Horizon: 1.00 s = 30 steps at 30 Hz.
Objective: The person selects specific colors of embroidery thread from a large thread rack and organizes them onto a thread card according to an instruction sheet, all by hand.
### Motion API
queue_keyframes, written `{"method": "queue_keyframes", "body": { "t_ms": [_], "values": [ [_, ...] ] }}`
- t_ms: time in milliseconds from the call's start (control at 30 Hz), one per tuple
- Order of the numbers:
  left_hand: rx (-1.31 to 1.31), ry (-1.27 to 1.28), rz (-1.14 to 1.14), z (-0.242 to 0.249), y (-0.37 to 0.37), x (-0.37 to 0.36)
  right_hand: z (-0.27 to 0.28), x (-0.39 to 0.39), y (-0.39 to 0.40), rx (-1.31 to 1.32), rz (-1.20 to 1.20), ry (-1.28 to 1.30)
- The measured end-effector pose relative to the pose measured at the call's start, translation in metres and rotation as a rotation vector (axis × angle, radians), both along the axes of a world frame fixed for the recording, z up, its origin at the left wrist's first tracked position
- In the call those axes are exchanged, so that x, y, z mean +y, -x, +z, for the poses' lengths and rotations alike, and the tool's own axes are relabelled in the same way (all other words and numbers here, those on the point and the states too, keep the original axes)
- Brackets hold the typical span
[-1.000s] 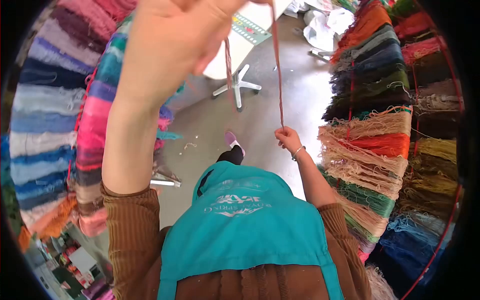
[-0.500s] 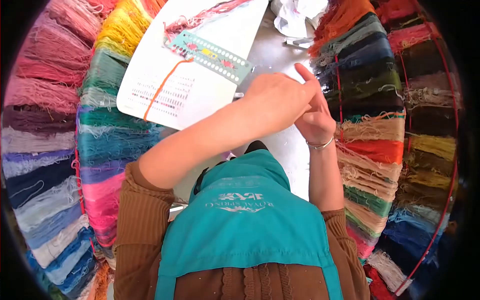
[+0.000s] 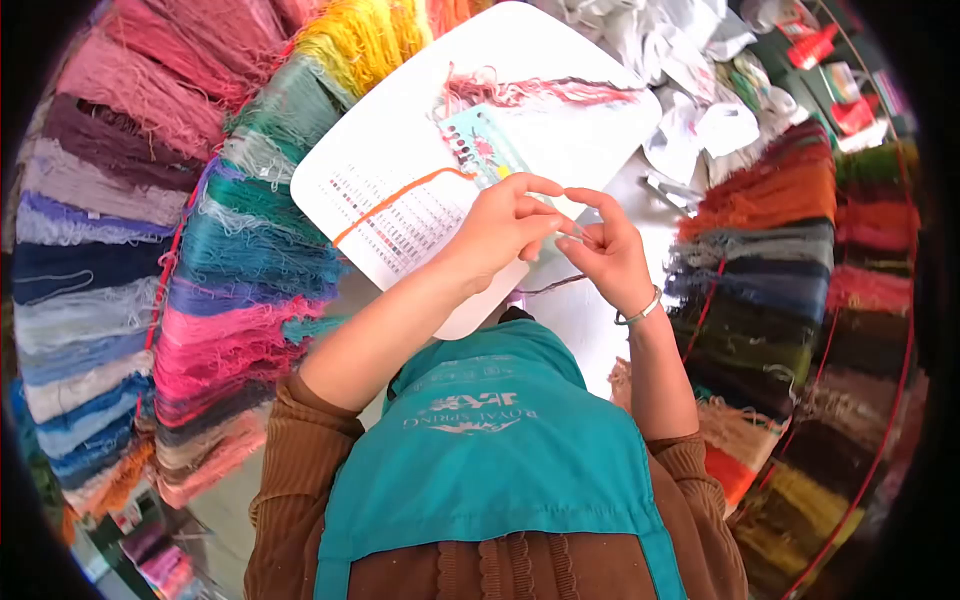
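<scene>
Over the edge of a white board (image 3: 590,60), my left hand (image 3: 510,225) and my right hand (image 3: 608,250) meet with fingertips nearly touching. Both have thumb and fingers pinched together; what lies between the left fingertips is too fine to make out. A dark thread (image 3: 550,287) runs below the hands toward my right palm. Partly behind my left hand is a mint-green punched card (image 3: 482,140) with a flower pattern. Reddish threads (image 3: 540,92) trail from its far end across the board. An orange strand (image 3: 400,198) lies over the board's printed chart (image 3: 385,220).
Hanks of pink, yellow, green and blue thread (image 3: 250,260) hang in curved rows at left. More hanks, orange to dark (image 3: 765,220), hang at right. White plastic bags (image 3: 690,60) lie at the back right, with a metal object (image 3: 672,190) below them.
The view has shifted, so the board shows more fully and further right. My hands have moved from crossed over each other to fingertip against fingertip. A dark thread now shows below them.
</scene>
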<state>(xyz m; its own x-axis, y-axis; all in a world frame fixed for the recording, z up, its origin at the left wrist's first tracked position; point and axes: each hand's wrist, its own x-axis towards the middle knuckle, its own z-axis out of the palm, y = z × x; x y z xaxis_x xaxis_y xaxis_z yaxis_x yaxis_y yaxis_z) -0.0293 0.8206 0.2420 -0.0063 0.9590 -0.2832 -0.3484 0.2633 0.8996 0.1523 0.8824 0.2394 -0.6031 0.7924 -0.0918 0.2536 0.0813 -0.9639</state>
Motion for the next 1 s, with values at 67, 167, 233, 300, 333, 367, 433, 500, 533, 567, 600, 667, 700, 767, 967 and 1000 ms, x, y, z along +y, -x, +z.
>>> {"method": "queue_keyframes", "body": {
  "t_ms": [67, 167, 233, 300, 333, 367, 433, 500, 533, 567, 600, 667, 700, 767, 967, 1000],
  "values": [
    [-0.015, 0.002, 0.130, -0.013, -0.002, 0.006, -0.004, 0.019, 0.009, -0.079, 0.074, -0.156],
    [0.410, -0.092, 0.347, -0.027, -0.007, 0.011, -0.012, 0.038, 0.019, -0.148, 0.169, -0.319],
    [0.378, -0.036, 0.348, -0.028, -0.003, 0.010, -0.029, 0.048, 0.026, -0.038, 0.196, -0.329],
    [0.345, 0.024, 0.361, -0.032, 0.001, 0.005, -0.039, 0.058, 0.032, 0.022, 0.283, -0.394],
    [0.236, 0.079, 0.397, -0.037, 0.002, 0.002, -0.043, 0.063, 0.036, 0.079, 0.340, -0.462],
    [0.124, 0.132, 0.432, -0.041, 0.002, -0.001, -0.046, 0.066, 0.042, 0.087, 0.366, -0.455],
    [0.110, 0.164, 0.542, -0.043, -0.002, -0.006, -0.052, 0.071, 0.055, 0.057, 0.396, -0.324],
    [0.097, 0.191, 0.643, -0.045, -0.006, -0.010, -0.053, 0.078, 0.071, 0.024, 0.381, -0.226],
    [0.040, 0.219, 0.689, -0.045, -0.007, -0.013, -0.053, 0.082, 0.080, -0.014, 0.349, -0.133],
    [-0.018, 0.246, 0.736, -0.045, -0.009, -0.015, -0.063, 0.087, 0.088, -0.015, 0.363, -0.184],
    [-0.018, 0.246, 0.761, -0.043, -0.010, -0.015, -0.073, 0.090, 0.094, -0.010, 0.388, -0.184],
    [-0.179, 0.271, 0.738, -0.036, -0.015, -0.012, -0.089, 0.092, 0.103, 0.032, 0.367, -0.261],
    [-0.214, 0.259, 0.758, -0.043, -0.016, -0.011, -0.093, 0.093, 0.105, 0.039, 0.387, -0.260],
    [-0.211, 0.268, 0.785, -0.044, -0.015, -0.007, -0.097, 0.095, 0.105, 0.033, 0.348, -0.225],
    [-0.161, 0.249, 0.804, -0.058, -0.009, 0.005, -0.100, 0.099, 0.105, 0.087, 0.380, -0.192],
    [-0.134, 0.250, 0.804, -0.060, -0.008, 0.008, -0.100, 0.100, 0.105, 0.090, 0.385, -0.193]
  ]
}}
